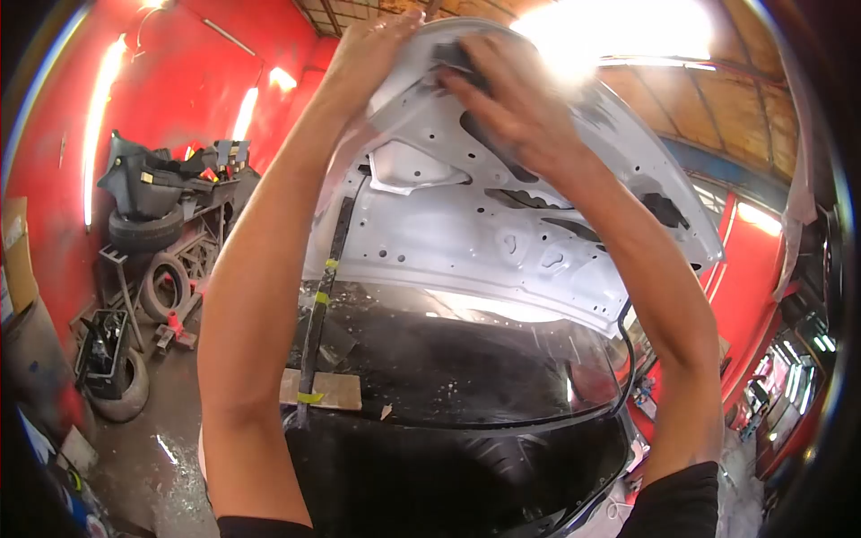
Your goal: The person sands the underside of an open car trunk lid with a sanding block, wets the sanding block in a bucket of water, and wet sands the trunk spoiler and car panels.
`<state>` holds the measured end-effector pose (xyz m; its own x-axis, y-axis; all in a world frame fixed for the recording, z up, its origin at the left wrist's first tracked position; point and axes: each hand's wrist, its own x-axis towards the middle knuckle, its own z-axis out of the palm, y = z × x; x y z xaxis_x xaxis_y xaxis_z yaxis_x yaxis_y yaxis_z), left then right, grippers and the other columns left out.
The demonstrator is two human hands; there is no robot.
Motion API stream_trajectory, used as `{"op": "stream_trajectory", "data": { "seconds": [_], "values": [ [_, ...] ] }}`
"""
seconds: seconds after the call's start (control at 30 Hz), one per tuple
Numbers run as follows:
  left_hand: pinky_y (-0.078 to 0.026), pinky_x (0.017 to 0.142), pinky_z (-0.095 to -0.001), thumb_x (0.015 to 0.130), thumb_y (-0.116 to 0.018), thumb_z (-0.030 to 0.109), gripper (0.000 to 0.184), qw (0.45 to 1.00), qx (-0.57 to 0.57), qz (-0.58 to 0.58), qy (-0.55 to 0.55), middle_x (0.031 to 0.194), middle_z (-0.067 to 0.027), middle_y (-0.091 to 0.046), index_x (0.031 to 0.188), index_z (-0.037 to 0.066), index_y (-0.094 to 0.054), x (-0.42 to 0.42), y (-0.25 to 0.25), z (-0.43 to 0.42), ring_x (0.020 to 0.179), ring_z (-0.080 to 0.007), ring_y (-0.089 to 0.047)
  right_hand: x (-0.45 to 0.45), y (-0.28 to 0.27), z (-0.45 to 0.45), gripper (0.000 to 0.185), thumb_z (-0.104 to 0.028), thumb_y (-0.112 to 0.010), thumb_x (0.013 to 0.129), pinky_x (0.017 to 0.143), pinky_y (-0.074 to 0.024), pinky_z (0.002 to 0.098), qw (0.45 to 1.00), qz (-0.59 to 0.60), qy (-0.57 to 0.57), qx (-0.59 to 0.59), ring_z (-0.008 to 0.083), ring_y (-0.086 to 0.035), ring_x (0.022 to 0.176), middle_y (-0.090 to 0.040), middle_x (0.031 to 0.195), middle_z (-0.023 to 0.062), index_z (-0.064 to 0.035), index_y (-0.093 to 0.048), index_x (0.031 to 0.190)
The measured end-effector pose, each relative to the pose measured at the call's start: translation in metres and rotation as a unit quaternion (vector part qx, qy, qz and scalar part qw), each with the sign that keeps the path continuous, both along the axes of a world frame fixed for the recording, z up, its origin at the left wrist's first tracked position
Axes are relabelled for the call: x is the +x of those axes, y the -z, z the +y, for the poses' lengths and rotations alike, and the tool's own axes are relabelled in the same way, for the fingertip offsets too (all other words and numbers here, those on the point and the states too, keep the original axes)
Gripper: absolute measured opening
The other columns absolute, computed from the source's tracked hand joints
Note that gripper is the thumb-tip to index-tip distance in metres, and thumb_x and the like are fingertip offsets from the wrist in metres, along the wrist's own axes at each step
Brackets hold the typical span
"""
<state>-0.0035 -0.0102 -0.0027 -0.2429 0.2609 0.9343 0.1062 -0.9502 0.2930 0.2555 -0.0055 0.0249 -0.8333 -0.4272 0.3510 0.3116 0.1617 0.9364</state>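
Note:
A raised car lid (430, 224), its inner side pale grey-white with cut-outs and holes, fills the upper middle of the view. My left hand (372, 54) grips its upper left edge, the fingertips partly hidden. Near the top rim, my right hand (520, 99) presses a dark pad (453, 58) against the panel, slightly blurred. Grey scuffed patches show on the paint there. Below the left side of the lid stands a dark prop stick (327, 278) wrapped with yellow tape.
Dark glass (448, 359) and a black body panel (404, 475) lie beneath the lid, with a cardboard piece (336, 391) by the stick's foot. Tyres (143, 229) and a rack of parts stand left, by a red wall (54, 108). Bright lamps hang around.

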Motion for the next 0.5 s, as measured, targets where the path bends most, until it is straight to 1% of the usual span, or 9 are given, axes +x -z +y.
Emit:
{"op": "stream_trajectory", "data": {
  "seconds": [0.07,0.13,0.17,0.2,0.23,0.33,0.4,0.47,0.5],
  "values": [
    [-0.051,0.091,-0.0327,0.106,-0.061,0.031,0.036,0.999,0.037,0.010,-0.011,0.112,-0.0072,-0.075,0.120,0.001,-0.074,0.006,0.000,0.005,0.100,-0.0145,-0.065,-0.011,-0.006,-0.017,0.042,-0.027,-0.062,0.103,0.109,-0.0481,0.0442,0.987,-0.039,0.035,0.149,0.0336,-0.051,0.139,-0.049,0.153,0.0197,-0.0110,-0.062,0.141],
    [-0.052,0.093,-0.0345,0.106,-0.061,0.023,0.030,0.997,0.071,0.014,-0.023,0.114,-0.0082,-0.075,0.120,0.002,-0.076,-0.004,0.004,0.015,0.102,-0.0155,-0.065,0.018,-0.006,-0.026,0.043,-0.032,-0.062,0.104,0.110,-0.0472,0.0430,0.979,0.041,0.017,-0.200,0.0307,-0.051,0.139,-0.049,0.153,0.0207,-0.0097,-0.062,0.140],
    [-0.052,0.094,-0.0353,0.106,-0.060,0.019,0.027,0.995,0.091,0.015,-0.029,0.115,-0.0088,-0.076,0.120,0.002,-0.076,-0.011,0.005,0.019,0.103,-0.0160,-0.065,0.020,-0.004,-0.023,0.043,-0.033,-0.061,0.104,0.109,-0.0468,0.0427,0.965,0.056,-0.009,-0.255,0.0305,-0.053,0.136,-0.052,0.150,0.0198,-0.0093,-0.062,0.140],
    [-0.052,0.090,-0.0326,0.106,-0.061,0.023,0.029,0.969,0.229,0.084,-0.037,0.107,-0.0060,-0.074,0.116,0.000,-0.076,-0.016,0.005,0.022,0.101,-0.0156,-0.065,0.020,0.000,-0.024,0.043,-0.034,-0.059,0.105,0.109,-0.0465,0.0423,0.948,0.071,-0.040,-0.309,0.0303,-0.056,0.133,-0.055,0.147,0.0189,-0.0089,-0.063,0.139],
    [-0.052,0.090,-0.0321,0.106,-0.061,0.023,0.030,0.974,0.212,0.070,-0.040,0.107,-0.0056,-0.074,0.116,0.000,-0.076,-0.020,0.005,0.025,0.101,-0.0154,-0.064,0.020,0.002,-0.024,0.043,-0.035,-0.058,0.105,0.108,-0.0461,0.0419,0.926,0.086,-0.073,-0.359,0.0300,-0.058,0.130,-0.058,0.144,0.0180,-0.0085,-0.063,0.139],
    [-0.051,0.088,-0.0314,0.107,-0.060,0.025,0.031,0.986,0.158,0.043,-0.036,0.106,-0.0050,-0.074,0.115,-0.001,-0.076,0.000,0.005,0.016,0.099,-0.0150,-0.064,-0.011,0.005,-0.015,0.043,-0.036,-0.055,0.106,0.107,-0.0470,0.0411,0.992,0.049,-0.042,-0.108,0.0317,-0.062,0.125,-0.063,0.138,0.0157,-0.0089,-0.062,0.138],
    [-0.051,0.088,-0.0321,0.107,-0.060,0.027,0.033,0.991,0.122,0.038,-0.033,0.105,-0.0051,-0.074,0.114,-0.001,-0.076,0.009,0.007,0.008,0.099,-0.0150,-0.064,-0.022,-0.002,-0.029,0.043,-0.038,-0.054,0.106,0.106,-0.0474,0.0407,0.972,-0.022,0.040,0.231,0.0328,-0.062,0.124,-0.063,0.139,0.0131,-0.0103,-0.062,0.138],
    [-0.052,0.088,-0.0329,0.107,-0.060,0.029,0.034,0.995,0.094,0.023,-0.034,0.104,-0.0052,-0.074,0.114,-0.001,-0.075,0.003,0.007,0.001,0.099,-0.0150,-0.064,0.003,0.004,-0.054,0.040,-0.032,-0.059,0.102,0.109,-0.0452,0.0432,0.984,0.065,0.044,-0.162,0.0338,-0.057,0.130,-0.058,0.144,0.0144,-0.0112,-0.063,0.136],
    [-0.052,0.088,-0.0333,0.107,-0.060,0.029,0.035,0.996,0.081,0.013,-0.035,0.104,-0.0053,-0.074,0.114,-0.001,-0.075,-0.002,0.009,-0.001,0.099,-0.0150,-0.064,0.007,0.004,-0.055,0.040,-0.030,-0.061,0.100,0.109,-0.0447,0.0442,0.965,0.081,0.037,-0.245,0.0345,-0.055,0.131,-0.057,0.145,0.0150,-0.0115,-0.064,0.136]
  ]
}}
